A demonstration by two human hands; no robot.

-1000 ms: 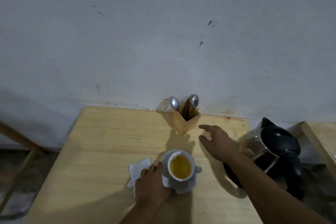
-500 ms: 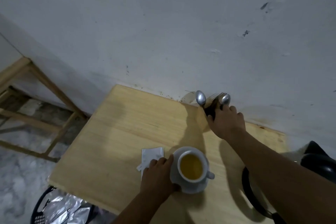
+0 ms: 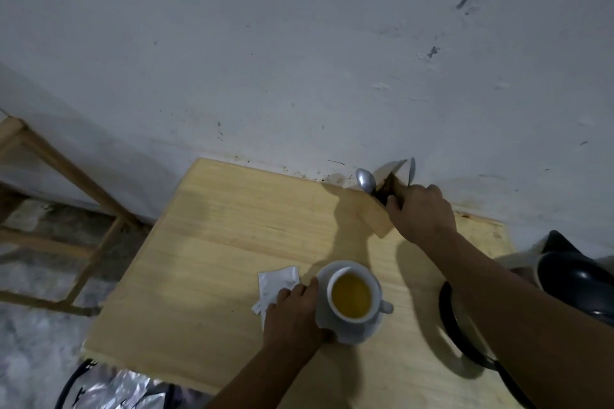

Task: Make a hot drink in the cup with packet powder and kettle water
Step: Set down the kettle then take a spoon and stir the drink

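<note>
A white cup [image 3: 352,297] filled with yellow liquid stands on a white saucer [image 3: 357,337] near the front of the wooden table [image 3: 232,242]. My left hand [image 3: 295,315] grips the saucer's left edge. A torn white packet [image 3: 279,280] lies flat just left of the saucer, partly under that hand. My right hand [image 3: 420,214] is at the wooden cutlery holder [image 3: 375,221] by the wall, its fingers closed around the handle of a spoon [image 3: 412,169] that sticks up above them. A second spoon [image 3: 365,180] and a fork [image 3: 397,165] stand in the holder.
A black kettle [image 3: 581,289] sits at the table's right end, partly behind my right forearm, with a black ring [image 3: 447,309] below it. A foil-lined bin [image 3: 109,388] stands on the floor at the front left. A wooden frame [image 3: 66,169] leans at the left wall.
My right hand has reached from the table's middle to the cutlery holder and closed on a spoon. The view has swung left. My left hand stays on the saucer.
</note>
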